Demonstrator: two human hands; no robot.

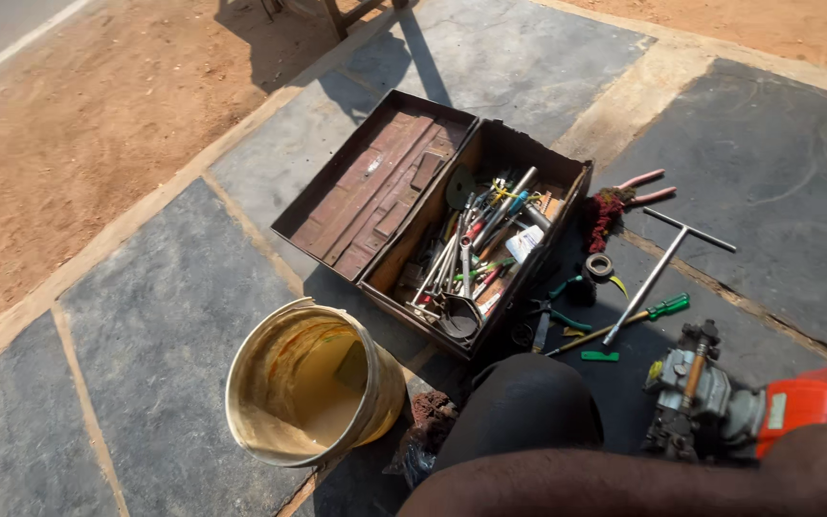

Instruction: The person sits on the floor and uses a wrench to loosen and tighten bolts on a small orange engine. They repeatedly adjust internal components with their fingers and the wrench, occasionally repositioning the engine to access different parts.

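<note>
Outdoors, we look down on grey stone slabs [155, 335] in hard sunlight, with reddish dirt [78, 124] along the left and top edges. At the bottom of the view our knee [524, 407] and a forearm [624, 483] cross the picture; neither of our hands shows, so we cannot tell whether the fingers are spread or pressed together, or what they hold.

Nearest to us, at the lower right, an engine [710, 393] with a grey metal body and an orange cover [815, 397] rests on the slab just beside the knee. Ahead of it lie a long T-handled wrench [662, 263], a green-handled screwdriver [638, 321] crossing under the wrench's shaft, and a small green piece [600, 356]. Farther back, red-handled pliers [643, 189] lie next to a red and dark rag [605, 213], and a roll of tape [600, 265] sits between the rag and the screwdriver.

In the middle stands a rusty metal toolbox [567, 182], open, its lid [375, 187] thrown back flat to the left. The box is crowded with spanners, screwdrivers and other small tools, heaped together. Green-handled pliers [552, 311] lie on the ground against its near right side.

To the left of the knee a yellowish bucket [303, 383] lies tilted on its side, mouth toward us, stained inside.
</note>
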